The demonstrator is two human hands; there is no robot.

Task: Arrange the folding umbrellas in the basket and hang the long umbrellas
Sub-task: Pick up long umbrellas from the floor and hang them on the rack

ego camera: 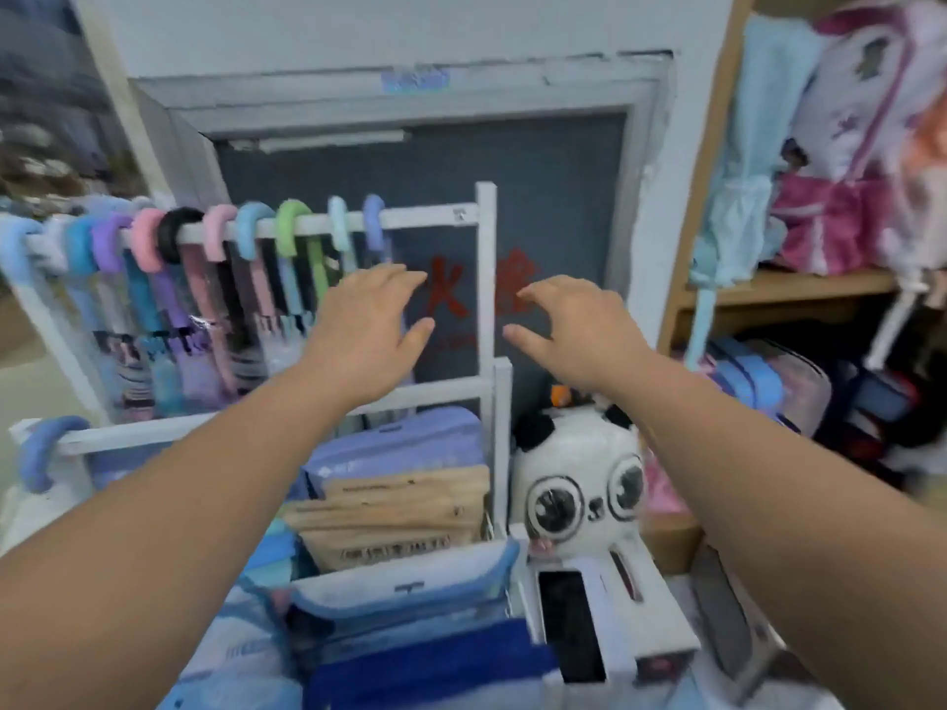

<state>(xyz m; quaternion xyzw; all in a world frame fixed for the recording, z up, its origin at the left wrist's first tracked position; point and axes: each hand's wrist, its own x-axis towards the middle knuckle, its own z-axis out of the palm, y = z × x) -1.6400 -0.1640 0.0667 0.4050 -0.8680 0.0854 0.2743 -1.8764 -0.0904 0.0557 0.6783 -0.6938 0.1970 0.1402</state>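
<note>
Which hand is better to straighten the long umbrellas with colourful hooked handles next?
Probably the left hand: it hovers open just below the last pale-purple hooked handle on the white top rail. The right hand, also open, sits past the white upright post, farther away.

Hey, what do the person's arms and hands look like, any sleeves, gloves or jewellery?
Both forearms are bare, with no sleeve in view. The left hand and right hand are ungloved, and no watch, bracelet or ring shows on them.

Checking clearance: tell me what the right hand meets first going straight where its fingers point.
The right hand would probably meet the white upright post first, though depth is unclear.
</note>
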